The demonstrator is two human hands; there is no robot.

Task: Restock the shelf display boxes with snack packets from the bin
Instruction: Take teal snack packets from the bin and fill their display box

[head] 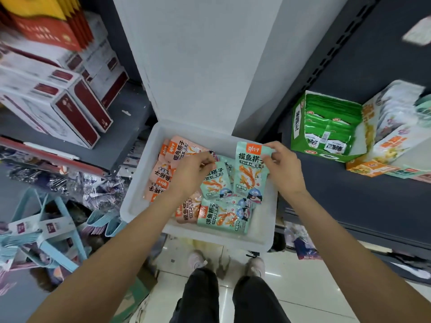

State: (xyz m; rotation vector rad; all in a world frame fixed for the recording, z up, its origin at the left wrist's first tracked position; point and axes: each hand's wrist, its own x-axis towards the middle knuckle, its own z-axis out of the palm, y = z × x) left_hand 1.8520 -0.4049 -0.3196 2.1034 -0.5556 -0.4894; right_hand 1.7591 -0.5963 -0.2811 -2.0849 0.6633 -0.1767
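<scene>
Juggling two packets at once is the risky bit here imo. Both are only held by a top edge, so a slick foil corner could slide out and drop back into the white bin (263,238), or onto the floor on the way to the shelf. The orange display box (373,157) on the right shelf also leans forward, so stuffing packets in carelessly might tip it.

Grips: the right hand (284,169) has fingers curled tight, pinching the top corner of a big teal packet (250,173), lifted upright. The left hand (191,176) pinches the top of a smaller teal packet (215,183) lying among the pink packets (163,173) in the bin. The green display box (326,129) looks fairly full.
</scene>
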